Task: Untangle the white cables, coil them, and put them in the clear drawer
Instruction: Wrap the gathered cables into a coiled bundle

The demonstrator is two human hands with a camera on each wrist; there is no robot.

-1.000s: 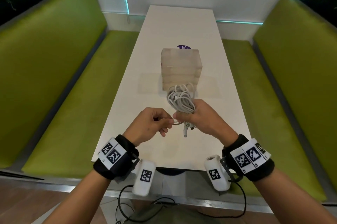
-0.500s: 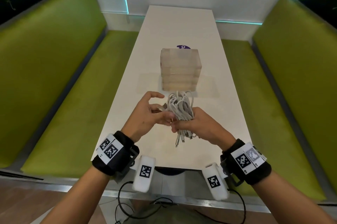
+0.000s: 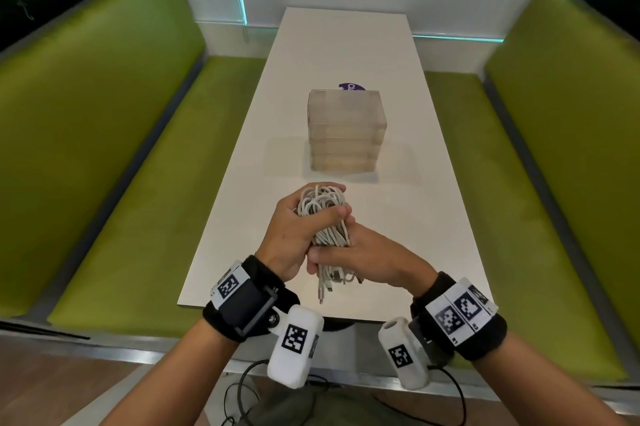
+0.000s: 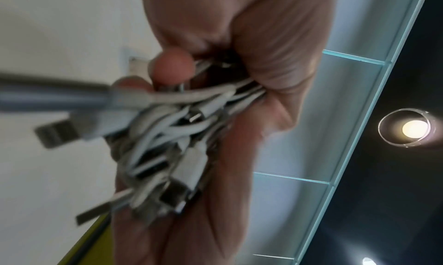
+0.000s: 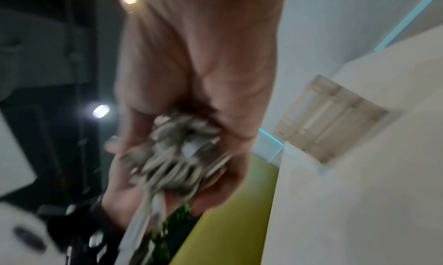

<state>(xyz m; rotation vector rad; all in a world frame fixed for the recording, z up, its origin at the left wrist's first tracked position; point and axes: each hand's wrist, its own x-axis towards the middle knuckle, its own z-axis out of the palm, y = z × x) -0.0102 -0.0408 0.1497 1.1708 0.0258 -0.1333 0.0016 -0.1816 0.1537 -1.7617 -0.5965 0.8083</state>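
A bundle of white cables (image 3: 323,214) is held above the near part of the white table (image 3: 398,217). My left hand (image 3: 298,231) grips its upper half, thumb curled over the loops. My right hand (image 3: 360,259) grips the lower half, and several plug ends (image 3: 325,288) hang below it. The left wrist view shows the cables (image 4: 172,128) and metal plugs close up, blurred, inside curled fingers. In the right wrist view the cables (image 5: 177,159) sit bunched in the palm. The clear drawer unit (image 3: 345,131) stands shut on the table just beyond the hands, also in view as the drawer unit (image 5: 330,117).
Green bench seats (image 3: 114,155) run along both sides of the table, the right one (image 3: 540,162) equally close. A purple round sticker (image 3: 351,87) lies behind the drawer unit. Black wires (image 3: 242,398) trail on the floor below my wrists.
My left hand has moved right from a loose strand and closed round the top of the bundle. The bundle has come nearer to me, and my right hand has shifted lower on it.
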